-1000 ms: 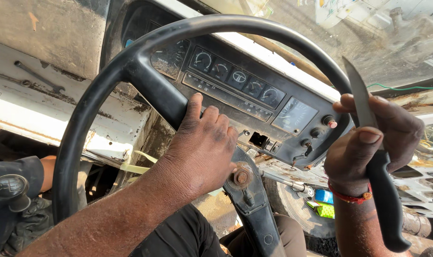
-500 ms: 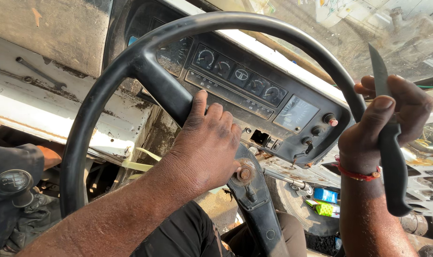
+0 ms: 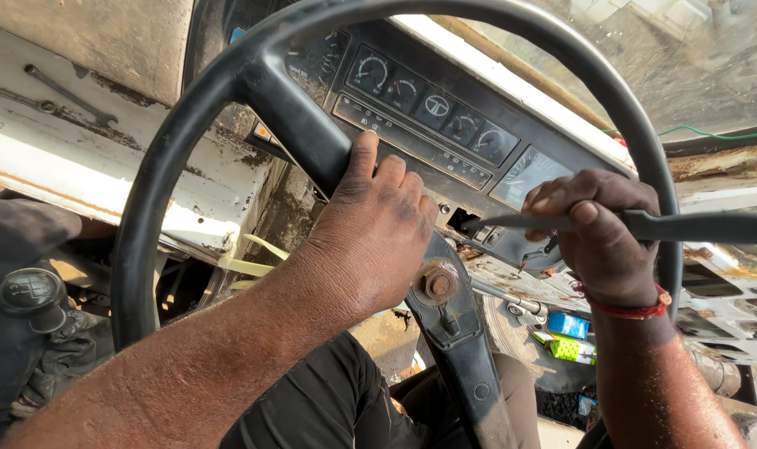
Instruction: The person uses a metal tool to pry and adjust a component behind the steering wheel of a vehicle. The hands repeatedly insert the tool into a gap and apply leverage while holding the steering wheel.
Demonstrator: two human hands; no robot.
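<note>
Left hand [image 3: 377, 226] flat, fingers loose, on hub of black steering wheel [image 3: 158, 179], beside rusty centre nut [image 3: 437, 284]. Right hand [image 3: 599, 233] clenched round knife [image 3: 644, 224], blade level, tip toward dashboard [image 3: 445, 125] slot behind wheel spoke. Gear knob [image 3: 27, 291] at far left. Spanner [image 3: 66, 93] on white panel. Small colourful boxes [image 3: 568, 337] on floor below.

Instrument cluster [image 3: 432, 112]: round gauges in a dark panel. Gear knob [image 3: 29, 291]: lower left. Spanner [image 3: 69, 94]: lies on the rusted white panel. Coloured packets [image 3: 568, 337] (blue, green): lower right.
</note>
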